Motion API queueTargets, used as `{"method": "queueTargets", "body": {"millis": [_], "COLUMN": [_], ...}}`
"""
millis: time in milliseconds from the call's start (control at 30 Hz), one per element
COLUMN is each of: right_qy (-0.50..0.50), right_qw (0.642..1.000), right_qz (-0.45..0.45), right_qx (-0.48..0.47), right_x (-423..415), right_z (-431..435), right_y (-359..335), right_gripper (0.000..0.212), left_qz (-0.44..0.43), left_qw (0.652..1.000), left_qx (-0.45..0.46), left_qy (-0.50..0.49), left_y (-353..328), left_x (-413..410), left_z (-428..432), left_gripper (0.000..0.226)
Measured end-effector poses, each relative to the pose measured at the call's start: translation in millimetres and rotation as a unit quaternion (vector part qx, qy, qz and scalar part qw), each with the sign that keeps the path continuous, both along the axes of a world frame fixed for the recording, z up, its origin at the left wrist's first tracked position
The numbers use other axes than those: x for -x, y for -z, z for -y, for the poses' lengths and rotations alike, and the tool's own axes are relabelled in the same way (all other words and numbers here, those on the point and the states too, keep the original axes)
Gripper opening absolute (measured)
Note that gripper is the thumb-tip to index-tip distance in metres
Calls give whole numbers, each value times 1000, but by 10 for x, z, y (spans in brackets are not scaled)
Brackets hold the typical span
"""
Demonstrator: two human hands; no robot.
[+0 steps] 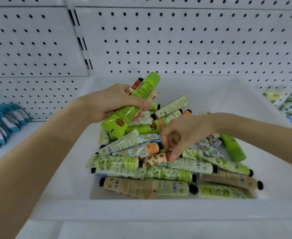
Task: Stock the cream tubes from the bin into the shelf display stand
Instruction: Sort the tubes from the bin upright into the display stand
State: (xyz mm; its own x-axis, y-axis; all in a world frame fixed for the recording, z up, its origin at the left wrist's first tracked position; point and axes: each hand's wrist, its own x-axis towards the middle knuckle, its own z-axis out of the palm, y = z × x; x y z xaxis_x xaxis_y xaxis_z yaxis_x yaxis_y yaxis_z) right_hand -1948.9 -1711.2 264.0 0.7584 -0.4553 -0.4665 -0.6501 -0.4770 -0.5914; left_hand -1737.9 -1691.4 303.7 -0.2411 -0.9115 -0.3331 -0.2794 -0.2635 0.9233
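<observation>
While clutching bundle (135, 85) of cream tubes, big green tube (124, 116) among them, in left grip (114, 102) above bin (141, 211): overfull, likely to shed one back into pile (159, 174). Right grip (184, 133) down in heap, fingertip on red-patterned tube (156, 159); pinched or merely touched, cannot tell. Slick round tubes: risk of slipping, dragging neighbours. Display stand not identifiable.
</observation>
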Motion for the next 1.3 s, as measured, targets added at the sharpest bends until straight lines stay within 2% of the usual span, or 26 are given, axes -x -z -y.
{"method": "queueTargets", "body": {"millis": [133, 367, 500, 600, 767, 1067, 1133, 1300], "right_qy": [-22, -69, -22, 43, 93, 221, 246, 307], "right_qw": [1000, 996, 999, 996, 990, 950, 941, 920], "right_qz": [-8, -51, -24, 32, 95, 188, 203, 229], "right_qx": [17, 8, -32, -66, -39, -118, -112, -88], "right_x": [-38, 8, 139, 266, 341, 500, 569, 998], "right_z": [-37, 28, 106, 181, 219, 256, 270, 135], "right_y": [25, 10, -138, -203, -285, -495, -574, -866], "right_gripper": [30, 20, 18, 20, 25, 15, 13, 14], "left_qz": [-5, 3, 7, 6, -1, 1, -1, -9], "left_qw": [1000, 1000, 1000, 1000, 1000, 1000, 1000, 1000], "left_qx": [5, 6, 2, 1, 2, -6, -10, -6], "left_qy": [0, -1, 6, 7, 6, 7, 2, -10], "left_y": [-8, -22, -17, -16, -18, -42, -68, -135], "left_x": [10, 8, 16, 21, 32, 63, 66, 132], "left_z": [-11, 1, -1, 2, 6, -16, -50, -156], "left_gripper": [46, 41, 42, 42, 44, 57, 63, 95]}}
